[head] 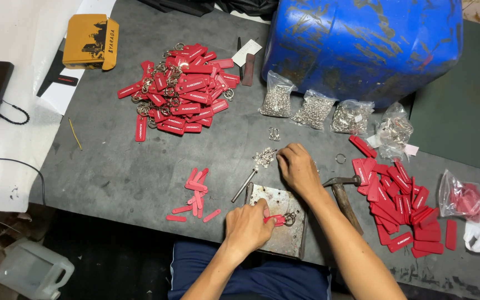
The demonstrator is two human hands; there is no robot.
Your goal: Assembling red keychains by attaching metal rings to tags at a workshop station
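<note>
My left hand [248, 225] pinches a red key tag [276, 220] with a metal ring [290, 218] and holds it on a scuffed metal plate [284, 236] at the table's near edge. My right hand [296, 166] reaches forward, its fingertips at a small heap of silver fittings [263, 158]; whether it grips one is hidden. A thin metal punch [244, 185] lies left of the plate. A hammer [343, 194] rests just right of my right forearm.
A big pile of finished red tags with rings [179, 89] lies at the back left, loose red tags [398, 205] at the right, small red strips [196, 194] near the plate. Several bags of metal rings [315, 108] sit before a blue drum [362, 44]. A yellow box [90, 41] is far left.
</note>
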